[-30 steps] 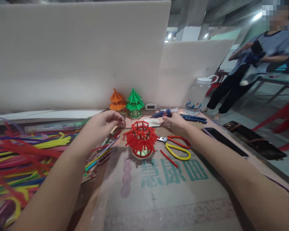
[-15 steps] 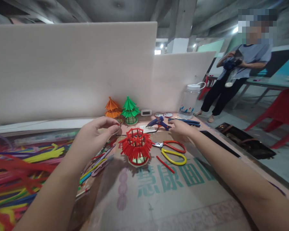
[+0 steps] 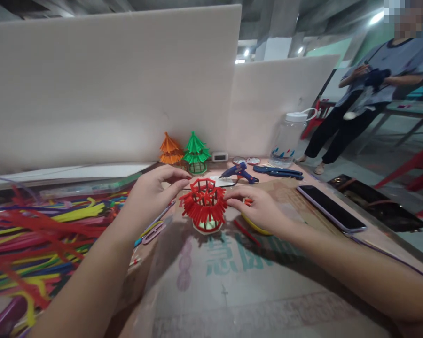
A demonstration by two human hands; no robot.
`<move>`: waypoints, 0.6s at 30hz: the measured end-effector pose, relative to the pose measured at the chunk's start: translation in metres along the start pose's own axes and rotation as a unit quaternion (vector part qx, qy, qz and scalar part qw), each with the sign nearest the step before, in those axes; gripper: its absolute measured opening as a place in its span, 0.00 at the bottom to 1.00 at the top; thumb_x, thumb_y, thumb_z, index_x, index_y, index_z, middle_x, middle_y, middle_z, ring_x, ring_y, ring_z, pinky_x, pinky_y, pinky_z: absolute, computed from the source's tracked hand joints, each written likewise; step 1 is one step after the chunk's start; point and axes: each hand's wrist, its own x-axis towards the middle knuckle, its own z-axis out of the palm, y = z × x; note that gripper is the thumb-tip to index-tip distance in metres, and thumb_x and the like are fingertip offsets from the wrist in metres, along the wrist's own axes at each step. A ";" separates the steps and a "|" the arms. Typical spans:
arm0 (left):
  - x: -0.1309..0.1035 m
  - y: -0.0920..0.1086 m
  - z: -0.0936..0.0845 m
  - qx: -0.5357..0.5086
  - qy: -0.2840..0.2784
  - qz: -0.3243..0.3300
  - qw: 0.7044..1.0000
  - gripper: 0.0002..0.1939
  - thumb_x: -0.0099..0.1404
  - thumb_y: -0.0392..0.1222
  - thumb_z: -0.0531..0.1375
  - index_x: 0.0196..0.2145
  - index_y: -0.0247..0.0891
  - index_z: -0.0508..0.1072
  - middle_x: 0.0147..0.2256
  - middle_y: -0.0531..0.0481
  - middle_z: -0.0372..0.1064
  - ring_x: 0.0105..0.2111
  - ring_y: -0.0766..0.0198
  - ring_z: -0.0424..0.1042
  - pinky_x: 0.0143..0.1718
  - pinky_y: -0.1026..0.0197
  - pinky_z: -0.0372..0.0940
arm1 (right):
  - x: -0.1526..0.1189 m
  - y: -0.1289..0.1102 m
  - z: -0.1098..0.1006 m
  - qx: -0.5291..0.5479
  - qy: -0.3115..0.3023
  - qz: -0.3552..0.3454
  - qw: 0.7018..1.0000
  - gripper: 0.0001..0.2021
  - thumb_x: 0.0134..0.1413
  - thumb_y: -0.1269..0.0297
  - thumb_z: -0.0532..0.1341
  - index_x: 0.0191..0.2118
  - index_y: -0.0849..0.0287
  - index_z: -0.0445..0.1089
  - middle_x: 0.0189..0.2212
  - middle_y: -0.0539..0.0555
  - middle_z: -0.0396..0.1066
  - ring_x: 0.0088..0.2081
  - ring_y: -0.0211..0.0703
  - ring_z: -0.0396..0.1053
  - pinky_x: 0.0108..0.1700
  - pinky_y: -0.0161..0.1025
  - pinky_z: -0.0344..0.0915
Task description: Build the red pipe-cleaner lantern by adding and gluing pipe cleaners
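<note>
A small red pagoda model of pipe cleaners and sticks stands on cardboard, its drooping fringe around an open upper frame. My left hand is at its left, thumb and forefinger pinched; what lies between them is too small to make out. At the model's right edge, my right hand has its thumb and forefinger closed on the red fringe. Under that hand, yellow-and-red-handled scissors are mostly hidden. A short red pipe cleaner lies beside them. Behind the hand rests a blue glue gun.
Orange and green pagoda models stand by the white partition. Loose pipe cleaners cover the left side. At right are a water bottle, a blue tool and a phone. A person stands beyond.
My right hand has come away from beside the glue gun to the red model's right edge, now covering the scissors. The left hand has moved closer to the model. The view has shifted.
</note>
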 end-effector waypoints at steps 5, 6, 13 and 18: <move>-0.008 0.013 0.003 -0.041 -0.001 0.001 0.999 0.12 0.67 0.48 0.62 0.44 0.43 0.80 0.43 0.48 0.79 0.42 0.57 0.77 0.49 0.55 0.71 | 0.020 -0.025 -0.021 -0.026 0.060 -0.092 0.994 0.06 0.63 0.63 0.62 0.37 0.59 0.74 0.33 0.52 0.78 0.35 0.40 0.73 0.39 0.37 0.67; -0.009 0.016 0.004 -0.054 -0.002 0.004 0.999 0.13 0.68 0.47 0.62 0.47 0.43 0.79 0.43 0.48 0.79 0.42 0.57 0.77 0.48 0.55 0.72 | 0.025 -0.033 -0.025 -0.031 0.051 -0.117 0.991 0.06 0.64 0.63 0.62 0.40 0.59 0.75 0.34 0.52 0.78 0.35 0.40 0.73 0.39 0.37 0.67; -0.014 0.029 0.011 -0.030 -0.015 0.077 0.996 0.18 0.69 0.43 0.61 0.56 0.44 0.71 0.44 0.49 0.79 0.41 0.58 0.79 0.48 0.54 0.73 | 0.040 -0.055 -0.015 -0.130 0.028 -0.266 0.955 0.09 0.68 0.70 0.57 0.40 0.60 0.75 0.38 0.58 0.78 0.42 0.45 0.73 0.44 0.41 0.67; -0.014 0.023 0.015 0.013 -0.013 0.129 0.992 0.18 0.70 0.42 0.58 0.57 0.50 0.69 0.51 0.49 0.77 0.48 0.54 0.78 0.50 0.51 0.74 | 0.035 -0.052 -0.010 -0.172 0.054 -0.284 0.942 0.09 0.70 0.67 0.55 0.40 0.60 0.73 0.36 0.57 0.78 0.39 0.44 0.72 0.40 0.40 0.67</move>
